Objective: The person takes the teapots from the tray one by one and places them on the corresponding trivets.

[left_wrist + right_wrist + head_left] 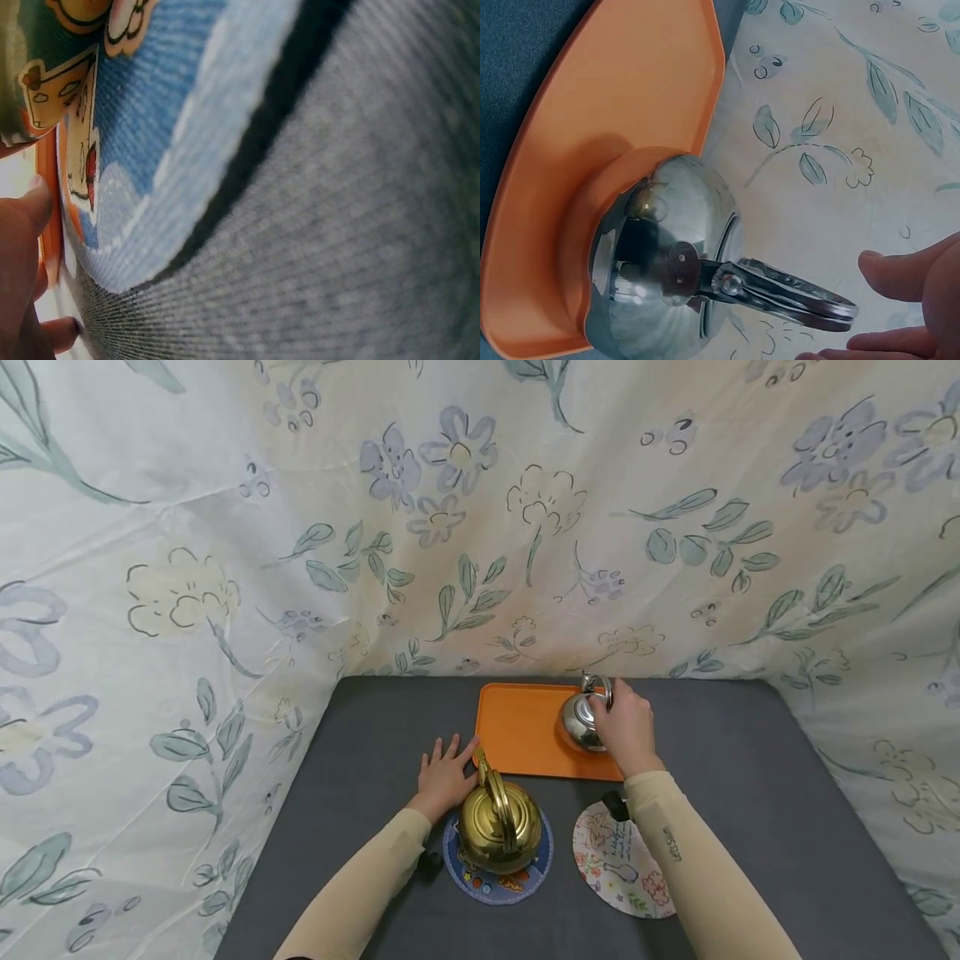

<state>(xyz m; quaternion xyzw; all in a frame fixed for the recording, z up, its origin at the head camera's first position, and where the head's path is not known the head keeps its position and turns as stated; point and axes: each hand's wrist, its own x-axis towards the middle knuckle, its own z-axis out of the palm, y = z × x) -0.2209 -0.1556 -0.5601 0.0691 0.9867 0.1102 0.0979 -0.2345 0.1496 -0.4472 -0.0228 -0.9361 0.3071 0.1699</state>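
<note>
On the right part of an orange tray stands a silver kettle, its lid and looped handle facing up. My right hand is at that handle; in the right wrist view, thumb and fingers lie apart with a gap between them and the metal handle. My left hand, fingers spread, reaches the tray's front left corner. Just right of it, a gold kettle sits on a round blue mat with cartoon pictures. The left wrist view shows the thumb near the tray's orange edge.
A round white floral mat lies at the front right, partly under my right forearm. Floral cloth hangs behind the dark grey tabletop and along both sides. A small black knob shows beside the right sleeve.
</note>
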